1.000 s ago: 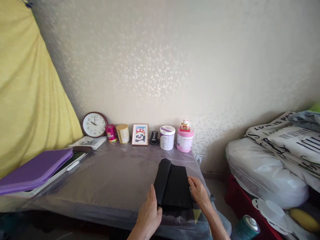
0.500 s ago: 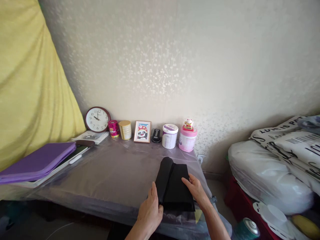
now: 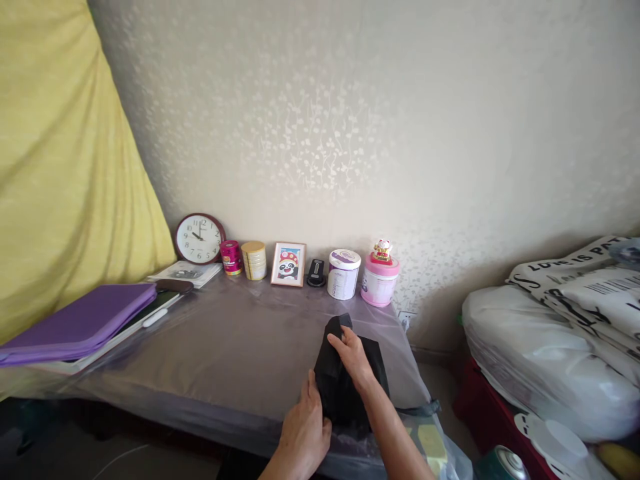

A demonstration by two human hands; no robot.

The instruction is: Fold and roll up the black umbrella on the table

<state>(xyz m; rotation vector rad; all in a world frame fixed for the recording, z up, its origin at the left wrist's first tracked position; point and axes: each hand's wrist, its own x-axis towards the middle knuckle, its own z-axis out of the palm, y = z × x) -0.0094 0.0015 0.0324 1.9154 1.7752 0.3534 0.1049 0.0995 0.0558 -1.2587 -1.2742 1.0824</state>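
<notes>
A folded black piece of fabric (image 3: 329, 373), perhaps a bag, lies near the front right corner of the table, partly covered by my right arm. My left hand (image 3: 304, 423) is closed on its near left edge, thumb low and fingers along the side. Reaching across it, my right hand (image 3: 353, 353) pinches the raised fold at the far end between thumb and fingers. The right part of the fabric stays flat beneath my right forearm.
Along the wall stand a clock (image 3: 200, 239), a pink tin (image 3: 231, 258), a yellow-lidded jar (image 3: 254, 261), a framed panda picture (image 3: 289, 264), a small black device (image 3: 316, 273) and two tubs (image 3: 344, 275). Purple folders (image 3: 80, 320) lie left. A spray can (image 3: 503, 463) stands right.
My right hand has let go of the fabric's right edge and moved left and away from me onto the raised fold. My left hand keeps its place on the left edge.
</notes>
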